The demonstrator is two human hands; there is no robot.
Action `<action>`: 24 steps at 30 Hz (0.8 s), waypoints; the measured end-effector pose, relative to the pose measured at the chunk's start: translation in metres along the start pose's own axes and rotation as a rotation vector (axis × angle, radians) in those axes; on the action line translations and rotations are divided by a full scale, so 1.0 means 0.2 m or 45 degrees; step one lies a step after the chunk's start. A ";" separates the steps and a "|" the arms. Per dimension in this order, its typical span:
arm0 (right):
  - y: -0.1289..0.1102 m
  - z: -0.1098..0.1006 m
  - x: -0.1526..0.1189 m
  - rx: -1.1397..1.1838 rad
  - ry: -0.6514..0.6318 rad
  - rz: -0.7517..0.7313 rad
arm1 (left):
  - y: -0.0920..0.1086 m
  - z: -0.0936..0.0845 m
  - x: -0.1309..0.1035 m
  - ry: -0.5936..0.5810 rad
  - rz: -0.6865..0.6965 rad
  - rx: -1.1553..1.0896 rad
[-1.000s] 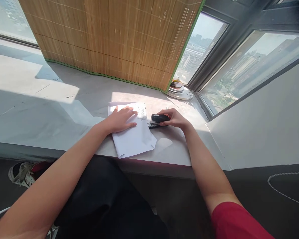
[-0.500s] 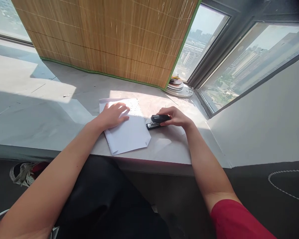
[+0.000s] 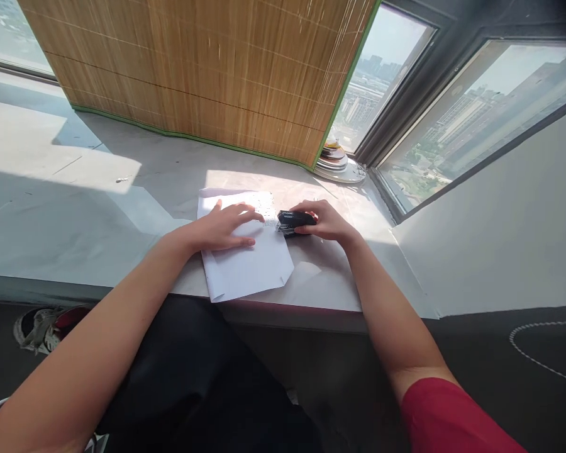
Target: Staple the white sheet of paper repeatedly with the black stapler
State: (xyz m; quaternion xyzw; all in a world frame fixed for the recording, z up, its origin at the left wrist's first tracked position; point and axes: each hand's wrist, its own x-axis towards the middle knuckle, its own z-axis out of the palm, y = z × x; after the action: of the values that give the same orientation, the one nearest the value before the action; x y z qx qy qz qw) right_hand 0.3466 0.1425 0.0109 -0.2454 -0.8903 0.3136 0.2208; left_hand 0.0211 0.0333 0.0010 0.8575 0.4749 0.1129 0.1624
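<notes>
White paper (image 3: pixel 245 274), with folded corners at its near edge and small dark marks on its upper right part, lies on the pale stone sill. My left hand (image 3: pixel 224 228) rests on it palm down, fingers spread. My right hand (image 3: pixel 327 220) grips a black stapler (image 3: pixel 295 221) from its rear end, thumb on the near side and fingers over the far side. The stapler's front end meets the paper's right edge. Whether the paper's edge sits between its jaws, I cannot tell.
A bamboo mat (image 3: pixel 202 75) with green edging stands along the back of the sill (image 3: pixel 75 239). Stacked plates (image 3: pixel 332 162) sit in the corner by the windows. A white wall (image 3: pixel 504 226) bounds the right side. A shoe (image 3: pixel 40 330) shows below the sill at left.
The paper and my left hand have slid right and slightly nearer. My right hand has moved the stapler a little left, and its jaws, apart before, are now closer together at the paper's edge.
</notes>
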 end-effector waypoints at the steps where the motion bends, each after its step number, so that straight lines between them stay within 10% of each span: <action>1: -0.01 0.01 0.00 -0.016 0.025 0.005 | 0.01 0.00 0.00 -0.012 0.045 -0.001; 24: -0.19 0.20 0.05 -0.253 0.107 -0.065 | 0.01 0.07 0.03 -0.070 0.170 -0.132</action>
State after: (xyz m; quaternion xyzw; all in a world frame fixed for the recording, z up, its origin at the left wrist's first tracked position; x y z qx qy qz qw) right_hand 0.3055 0.1039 0.0103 -0.2562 -0.9129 0.2075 0.2406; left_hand 0.0311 0.0343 -0.0113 0.8806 0.4055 0.1244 0.2114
